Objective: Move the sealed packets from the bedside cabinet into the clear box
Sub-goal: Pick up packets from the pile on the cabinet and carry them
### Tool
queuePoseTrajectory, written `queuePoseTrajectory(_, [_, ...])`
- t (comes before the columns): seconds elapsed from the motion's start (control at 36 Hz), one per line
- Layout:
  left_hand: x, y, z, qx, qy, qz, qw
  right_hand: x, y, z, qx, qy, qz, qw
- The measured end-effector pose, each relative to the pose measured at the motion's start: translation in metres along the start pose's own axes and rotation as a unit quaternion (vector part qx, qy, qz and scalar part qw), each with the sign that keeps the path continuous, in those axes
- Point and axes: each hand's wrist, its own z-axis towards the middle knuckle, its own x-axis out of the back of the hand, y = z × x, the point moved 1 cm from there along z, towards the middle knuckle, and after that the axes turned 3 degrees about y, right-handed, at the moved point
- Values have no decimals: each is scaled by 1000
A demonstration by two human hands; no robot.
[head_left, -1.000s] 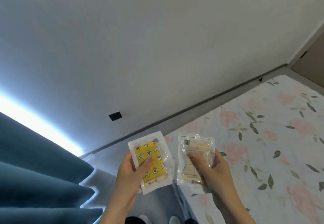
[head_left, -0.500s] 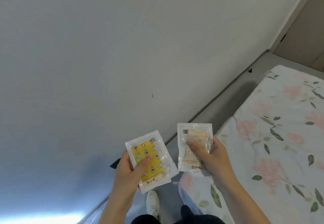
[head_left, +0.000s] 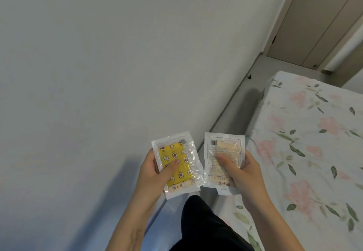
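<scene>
The left hand (head_left: 155, 174) is still gripping the yellow packet (head_left: 176, 164) and the right hand (head_left: 243, 176) the pale packet (head_left: 224, 152), both packets unshifted in their hands.

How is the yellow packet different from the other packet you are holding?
The yellow packet shows bright yellow with little stars and moons; the pale packet is whitish-beige with a barcode and print.
The left hand holds the yellow packet; the right hand holds the pale packet.
The yellow packet is tilted; the pale packet sits straighter.
Both are sealed in clear plastic, a thumb across each.
</scene>
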Motion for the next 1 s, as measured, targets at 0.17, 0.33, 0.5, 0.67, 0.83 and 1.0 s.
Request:
queuePoseTrajectory(0.17, [-38, 26, 77, -15, -45, 2, 999, 1, -19, 64, 3, 49, 34, 998])
queuePoseTrajectory(0.33, [-117, 48, 173, -13, -91, 23, 996, 30, -43, 163, 9, 103, 42, 994])
queuePoseTrajectory(0.5, [-232, 83, 280, -7, -130, 27, 991, 80, -86, 290, 9, 135, 42, 990])
queuePoseTrajectory(0.67, [-338, 127, 354, -4, -174, 21, 985, 134, -144, 382, 37, 159, 11, 986])
queuePoseTrajectory(0.83, [-417, 157, 405, -11, -206, 23, 978, 179, -175, 443, 37, 213, 42, 976])
queuePoseTrajectory(1.0, [-489, 182, 460, -21, -240, 46, 969, 218, -195, 504, 39, 253, 61, 965])
